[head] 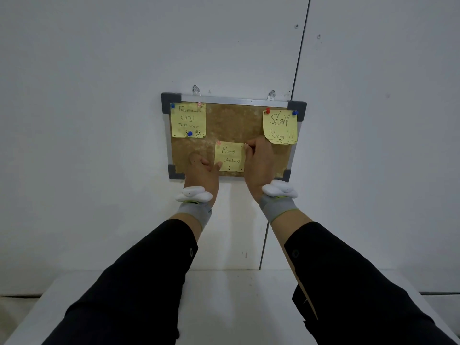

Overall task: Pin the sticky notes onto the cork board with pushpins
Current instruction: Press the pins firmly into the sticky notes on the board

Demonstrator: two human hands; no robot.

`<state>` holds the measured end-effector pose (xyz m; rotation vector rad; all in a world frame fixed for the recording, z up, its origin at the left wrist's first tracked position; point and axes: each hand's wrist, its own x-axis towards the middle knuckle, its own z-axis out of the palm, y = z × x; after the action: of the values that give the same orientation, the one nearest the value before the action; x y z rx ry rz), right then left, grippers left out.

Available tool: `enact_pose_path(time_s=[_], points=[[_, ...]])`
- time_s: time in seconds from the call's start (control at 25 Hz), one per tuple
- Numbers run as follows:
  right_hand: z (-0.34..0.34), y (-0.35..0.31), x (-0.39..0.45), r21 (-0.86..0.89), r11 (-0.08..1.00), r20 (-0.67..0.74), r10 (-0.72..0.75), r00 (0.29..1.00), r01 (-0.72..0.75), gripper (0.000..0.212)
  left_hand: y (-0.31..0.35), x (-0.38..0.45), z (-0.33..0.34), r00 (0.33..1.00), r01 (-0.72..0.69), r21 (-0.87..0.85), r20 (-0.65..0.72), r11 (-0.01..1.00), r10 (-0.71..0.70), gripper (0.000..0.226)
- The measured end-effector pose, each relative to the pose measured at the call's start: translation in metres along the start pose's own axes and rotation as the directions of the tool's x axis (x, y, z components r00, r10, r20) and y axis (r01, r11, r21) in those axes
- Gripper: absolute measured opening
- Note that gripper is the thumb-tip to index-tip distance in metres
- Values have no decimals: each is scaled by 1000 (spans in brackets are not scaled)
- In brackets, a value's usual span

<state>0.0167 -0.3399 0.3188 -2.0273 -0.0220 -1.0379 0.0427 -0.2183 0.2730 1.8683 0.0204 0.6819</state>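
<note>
A cork board (231, 120) with a metal frame hangs on the white wall. One yellow sticky note (188, 120) is pinned at its top left with blue and pink pushpins. Another (280, 127) hangs at the top right under a red pushpin (267, 111) and a blue one (295, 112). A third note, "Happy Weekend" (230, 156), lies at the bottom middle with a pink pushpin (218, 143) in its top left corner. My left hand (202, 174) presses its lower left edge with the thumb. My right hand (257, 160) pinches something small at the note's top right corner; the pin itself is hidden.
A white table surface (236, 307) lies below my arms, against the wall. Two hooks (196, 89) hold the board's top edge. A dark vertical seam (300, 53) runs down the wall to the right of the board.
</note>
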Motion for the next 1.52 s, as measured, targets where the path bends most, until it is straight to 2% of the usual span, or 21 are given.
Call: enact_pose_path(time_s=[0.16,0.32,0.44,0.68,0.84,0.96,1.12,1.28,1.44,1.52], points=[[-1,1,1,-73,995,9,-71,997,71,12,-2,1,2,1000,6,-11,0,1000,-6,32],[-3,1,8,-209,967,99,-126,987,144,13,-2,1,3,1000,0,-22,-7,1000,0,32],[0,2,10,-222,953,125,-180,976,205,14,-3,2,3,1000,3,-43,-9,999,-3,32],[3,6,14,-241,949,100,-182,978,202,12,-1,5,5,1000,21,-47,-5,999,-22,32],[2,5,15,-337,914,124,-195,973,226,8,4,4,5,999,46,-38,-2,998,-46,33],[0,1,15,-370,912,126,-139,982,177,9,13,5,2,995,103,-11,12,995,-103,33],[-7,-6,4,-157,986,122,-29,992,48,13,20,3,-8,987,133,13,94,991,-133,35],[-16,-7,-16,-7,998,110,64,992,-63,18,27,-5,-20,977,126,28,171,992,-129,26],[-35,8,-58,-51,988,170,153,973,-147,17,23,-36,-35,955,126,202,239,971,-174,21],[-44,22,-84,-106,972,195,226,954,-208,15,16,-62,-40,946,145,220,255,965,-200,15]])
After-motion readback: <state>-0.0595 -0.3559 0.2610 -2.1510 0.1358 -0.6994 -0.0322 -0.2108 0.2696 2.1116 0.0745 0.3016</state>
